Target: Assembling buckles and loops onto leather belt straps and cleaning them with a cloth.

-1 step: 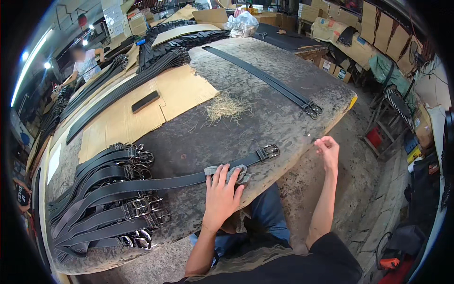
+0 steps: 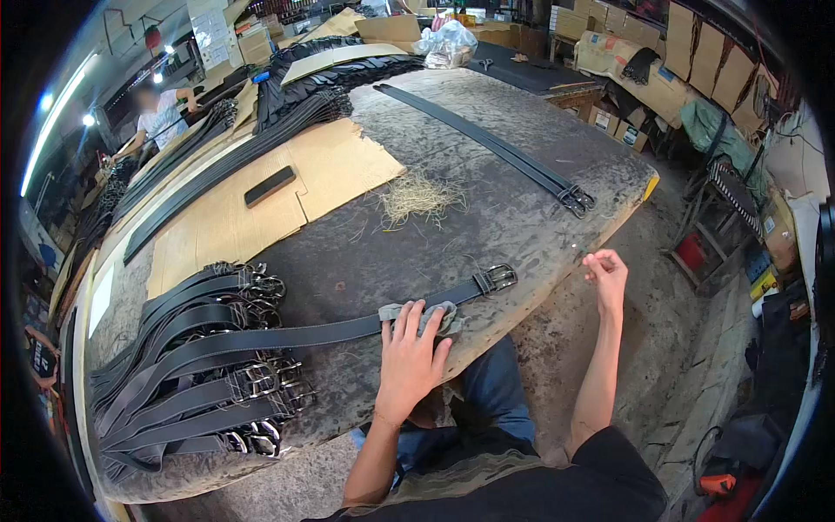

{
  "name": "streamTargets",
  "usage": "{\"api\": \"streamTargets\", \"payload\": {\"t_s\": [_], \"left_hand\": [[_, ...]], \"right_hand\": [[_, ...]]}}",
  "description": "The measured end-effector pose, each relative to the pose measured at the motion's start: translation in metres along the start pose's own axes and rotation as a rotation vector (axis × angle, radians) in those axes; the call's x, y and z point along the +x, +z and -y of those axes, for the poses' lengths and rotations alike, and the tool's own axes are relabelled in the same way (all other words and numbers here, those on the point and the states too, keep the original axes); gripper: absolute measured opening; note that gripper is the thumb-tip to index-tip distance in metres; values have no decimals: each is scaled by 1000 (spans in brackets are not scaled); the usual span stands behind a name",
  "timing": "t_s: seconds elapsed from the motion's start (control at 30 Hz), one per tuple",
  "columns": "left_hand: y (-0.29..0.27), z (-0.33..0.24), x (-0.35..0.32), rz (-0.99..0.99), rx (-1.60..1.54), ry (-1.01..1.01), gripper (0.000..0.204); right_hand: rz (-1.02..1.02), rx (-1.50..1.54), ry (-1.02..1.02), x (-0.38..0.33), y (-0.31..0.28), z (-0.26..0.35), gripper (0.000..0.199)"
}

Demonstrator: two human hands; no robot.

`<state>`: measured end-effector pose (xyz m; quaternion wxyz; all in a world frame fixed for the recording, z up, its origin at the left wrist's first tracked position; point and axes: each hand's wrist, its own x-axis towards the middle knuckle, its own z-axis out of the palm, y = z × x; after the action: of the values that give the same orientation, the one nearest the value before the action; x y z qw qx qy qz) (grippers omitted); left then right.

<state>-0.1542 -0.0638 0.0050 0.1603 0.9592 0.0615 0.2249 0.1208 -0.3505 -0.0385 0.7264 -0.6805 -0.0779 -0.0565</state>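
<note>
i'm pressing a grey cloth onto a black belt at the near edge of the worktop.

on the left, a heap of black belts (image 2: pixel 187 383) with metal buckles is lying piled on the mottled worktop (image 2: pixel 487 209), with a cardboard sheet (image 2: pixel 287 187) and a small black block (image 2: pixel 269 185) lying further back. from that heap one black belt (image 2: pixel 287 335) is stretching rightward along the near edge, ending in its buckle (image 2: pixel 496 278). my left hand (image 2: pixel 409 357) is resting flat, fingers spread open, on a grey cloth (image 2: pixel 426 317) that is sitting on this belt just short of the buckle. behind it a tuft of straw-like fibre (image 2: pixel 420 197) is lying near the middle, and a pair of long belts (image 2: pixel 496 148) is running diagonally across the far right. my right hand (image 2: pixel 606 274) is hovering off the worktop's right edge, fingertips pinched together; i cannot tell whether it is gripping anything.
</note>
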Motion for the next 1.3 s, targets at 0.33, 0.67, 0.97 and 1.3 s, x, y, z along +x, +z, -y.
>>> {"api": "streamTargets", "payload": {"t_s": [0.33,0.67,0.97,1.3], "left_hand": [[2,4,4,-2,-30,17,46],[0,2,2,30,-25,18,48],[1,3,3,33,-23,19,48],[3,3,4,55,-7,18,49]], "right_hand": [[-138,119,13,0,-14,12,19],[-94,-708,-413,15,-3,62,21],[483,-1116,-564,67,20,77,11],[836,-1314,-451,84,43,77,11]]}}
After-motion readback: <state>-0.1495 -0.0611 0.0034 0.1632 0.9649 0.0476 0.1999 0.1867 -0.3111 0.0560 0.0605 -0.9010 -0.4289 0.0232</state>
